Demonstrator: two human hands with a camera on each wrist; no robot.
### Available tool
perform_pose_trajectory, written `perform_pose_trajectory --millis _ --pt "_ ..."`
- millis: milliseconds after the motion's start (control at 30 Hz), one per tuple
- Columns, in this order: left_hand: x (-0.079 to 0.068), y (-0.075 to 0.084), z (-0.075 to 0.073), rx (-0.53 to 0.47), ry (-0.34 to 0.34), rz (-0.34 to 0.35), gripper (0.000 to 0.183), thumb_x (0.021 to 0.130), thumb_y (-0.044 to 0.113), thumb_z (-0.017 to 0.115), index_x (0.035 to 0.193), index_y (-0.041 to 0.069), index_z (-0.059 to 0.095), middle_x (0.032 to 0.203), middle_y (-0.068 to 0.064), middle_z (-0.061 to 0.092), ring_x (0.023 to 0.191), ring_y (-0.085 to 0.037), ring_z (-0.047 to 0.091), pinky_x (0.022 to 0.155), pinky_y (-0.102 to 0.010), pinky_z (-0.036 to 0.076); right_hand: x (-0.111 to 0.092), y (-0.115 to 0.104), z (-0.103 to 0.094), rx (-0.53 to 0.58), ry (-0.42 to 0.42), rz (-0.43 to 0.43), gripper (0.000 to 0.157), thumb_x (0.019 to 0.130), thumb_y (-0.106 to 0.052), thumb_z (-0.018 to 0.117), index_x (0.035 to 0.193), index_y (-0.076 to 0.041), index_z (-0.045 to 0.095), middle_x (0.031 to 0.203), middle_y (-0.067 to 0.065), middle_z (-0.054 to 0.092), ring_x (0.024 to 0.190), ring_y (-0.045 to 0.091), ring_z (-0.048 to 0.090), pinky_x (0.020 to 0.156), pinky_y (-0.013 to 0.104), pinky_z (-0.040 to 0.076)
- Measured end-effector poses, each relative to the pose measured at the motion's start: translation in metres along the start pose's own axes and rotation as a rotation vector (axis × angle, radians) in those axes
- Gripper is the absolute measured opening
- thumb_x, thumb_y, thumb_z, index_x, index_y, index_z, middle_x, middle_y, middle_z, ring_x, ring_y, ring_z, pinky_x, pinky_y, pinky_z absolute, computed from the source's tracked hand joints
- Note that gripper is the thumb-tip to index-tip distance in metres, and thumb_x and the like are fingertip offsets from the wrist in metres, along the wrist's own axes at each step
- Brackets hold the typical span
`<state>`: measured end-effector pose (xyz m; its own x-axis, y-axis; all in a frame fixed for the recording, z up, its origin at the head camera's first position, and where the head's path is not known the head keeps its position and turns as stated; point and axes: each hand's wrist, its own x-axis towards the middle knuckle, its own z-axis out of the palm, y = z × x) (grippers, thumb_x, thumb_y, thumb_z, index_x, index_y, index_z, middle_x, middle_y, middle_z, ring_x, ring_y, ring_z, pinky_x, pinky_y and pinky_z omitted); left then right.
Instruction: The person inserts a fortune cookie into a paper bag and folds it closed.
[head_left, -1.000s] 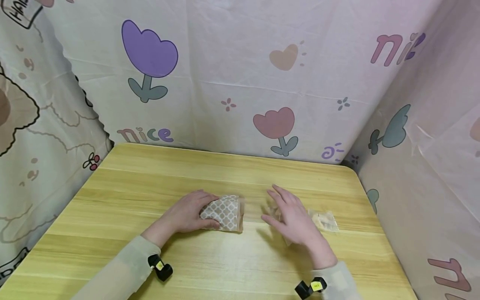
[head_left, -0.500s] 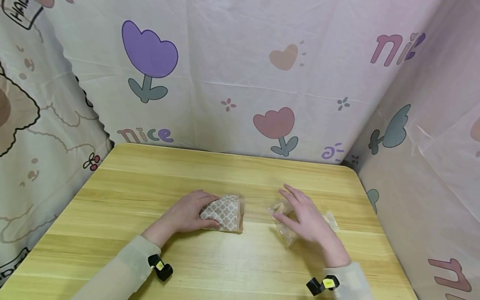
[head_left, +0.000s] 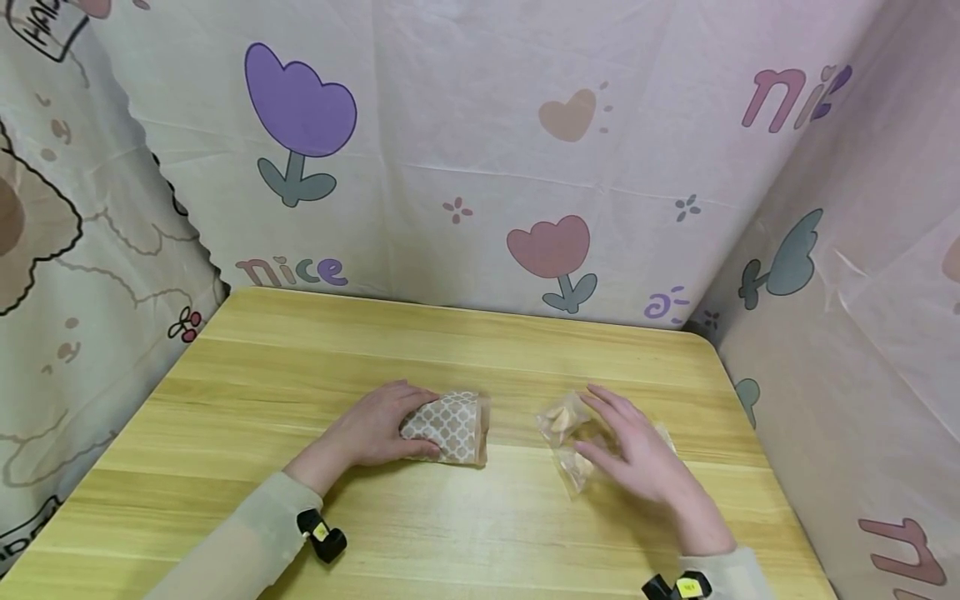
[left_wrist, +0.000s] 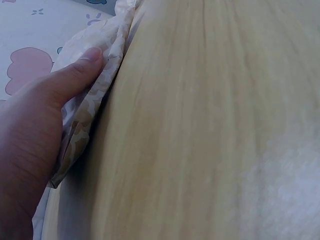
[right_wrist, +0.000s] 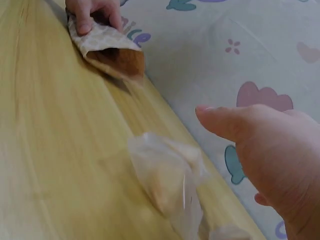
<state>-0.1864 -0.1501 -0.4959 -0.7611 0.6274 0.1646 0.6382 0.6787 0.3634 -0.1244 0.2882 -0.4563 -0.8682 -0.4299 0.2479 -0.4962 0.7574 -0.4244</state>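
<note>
A brown paper bag (head_left: pixel 453 427) with a white lattice print lies on the table, its mouth toward the right. My left hand (head_left: pixel 378 421) grips its left part, thumb on the near side and fingers on the far side. In the right wrist view the bag's mouth (right_wrist: pixel 120 59) gapes and shows a brown inside. Right of it lie clear plastic packets (head_left: pixel 561 419) with pale yellowish pieces inside. My right hand (head_left: pixel 637 454) hovers over them with fingers extended and holds nothing. It partly hides a nearer packet (head_left: pixel 576 471) and another packet (head_left: pixel 666 435) on its right.
The wooden table (head_left: pixel 360 333) has rounded far corners. Printed cloth (head_left: pixel 450 125) hangs behind it and along both sides. A small black camera (head_left: pixel 322 536) sits on each wrist, over pale sleeves.
My right hand has moved right and slightly toward me, uncovering packets beneath it. The left hand and the paper bag have stayed in place.
</note>
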Motion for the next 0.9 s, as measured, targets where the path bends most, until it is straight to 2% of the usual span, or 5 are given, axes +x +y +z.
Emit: perform_pose_trajectory --millis 233,467,667,767,900 --pt "0.001 0.0 -0.001 -0.003 0.001 -0.002 0.089 0.082 0.077 0.075 0.145 0.015 0.063 0.14 -0.001 0.066 0.13 -0.023 0.058 0.115 -0.047 0.044 -0.017 0.009 0.001 0.013 -0.013 -0.023 0.068 0.099 -0.036 0.075 0.156 -0.006 0.051 0.164 0.012 0.043 0.148 0.036 0.04 0.118 0.064 0.034" --pt "0.001 0.001 -0.001 -0.001 -0.001 0.003 0.089 0.082 0.076 0.074 0.145 0.015 0.063 0.139 -0.001 0.066 0.13 -0.022 0.058 0.114 -0.047 0.045 -0.027 0.013 0.006 0.026 -0.055 -0.024 0.07 0.094 -0.034 0.082 0.153 -0.009 0.054 0.161 0.007 0.046 0.146 0.032 0.044 0.117 0.061 0.037" --pt "0.001 0.001 -0.001 -0.002 0.002 0.002 0.088 0.082 0.076 0.076 0.145 0.016 0.063 0.139 -0.001 0.066 0.129 -0.022 0.058 0.114 -0.047 0.045 -0.03 0.014 0.011 0.053 -0.062 -0.022 0.065 0.088 -0.028 0.088 0.146 -0.01 0.063 0.153 0.005 0.054 0.141 0.029 0.05 0.115 0.057 0.04" --pt "0.001 0.001 -0.001 -0.006 0.004 0.005 0.088 0.082 0.075 0.077 0.145 0.016 0.064 0.139 -0.001 0.066 0.129 -0.022 0.059 0.114 -0.046 0.045 -0.031 0.015 0.014 0.045 -0.068 -0.013 0.062 0.088 -0.03 0.088 0.142 -0.009 0.065 0.149 0.003 0.056 0.137 0.027 0.052 0.114 0.055 0.043" --pt "0.001 0.002 -0.001 -0.003 0.004 0.004 0.088 0.082 0.074 0.077 0.145 0.016 0.063 0.138 -0.001 0.066 0.128 -0.021 0.059 0.113 -0.046 0.046 -0.032 0.015 0.018 0.017 -0.076 -0.006 0.057 0.09 -0.036 0.087 0.136 -0.009 0.069 0.139 -0.004 0.059 0.13 0.02 0.056 0.111 0.051 0.048"
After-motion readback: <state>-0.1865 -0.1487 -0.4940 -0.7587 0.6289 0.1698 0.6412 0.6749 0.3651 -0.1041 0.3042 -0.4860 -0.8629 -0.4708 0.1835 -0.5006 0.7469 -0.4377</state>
